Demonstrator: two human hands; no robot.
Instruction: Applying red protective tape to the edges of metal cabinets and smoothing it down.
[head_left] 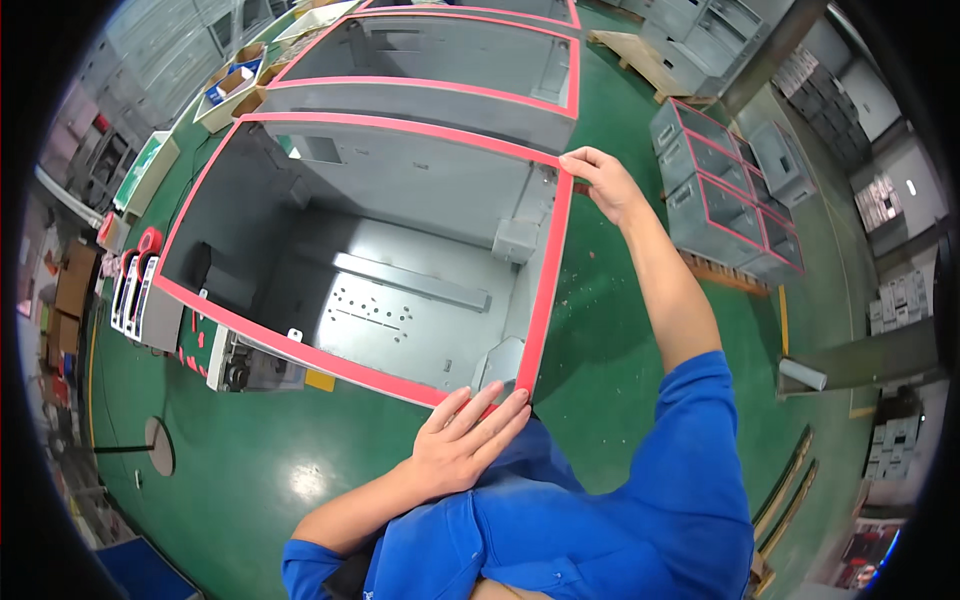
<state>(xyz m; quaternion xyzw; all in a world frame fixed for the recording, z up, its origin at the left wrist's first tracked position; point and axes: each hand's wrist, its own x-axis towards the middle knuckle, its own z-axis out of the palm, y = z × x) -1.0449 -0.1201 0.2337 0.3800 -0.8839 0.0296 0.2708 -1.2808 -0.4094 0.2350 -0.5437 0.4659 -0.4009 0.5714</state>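
In front of me stands a large grey metal cabinet [420,165], open side up, its rim lined with pinkish-red tape [548,300]. My left hand [470,440] lies on the near right corner of the rim, fingers stretched out over the tape. At the far right corner my right hand [607,187] is closed, thumb and forefinger pinched at the taped edge. A bit of red shows below those fingers; its exact shape is hidden. Inside the cabinet are a pale bar [410,282], a panel with small holes and a small box [515,240] on the right wall.
Another red-taped cabinet [430,60] stands just behind. To the left are tape dispensers [135,295] with red rolls and several bins [150,172]. Smaller taped boxes [725,190] sit on a pallet at right, near a post. Green floor [600,400] surrounds the cabinet.
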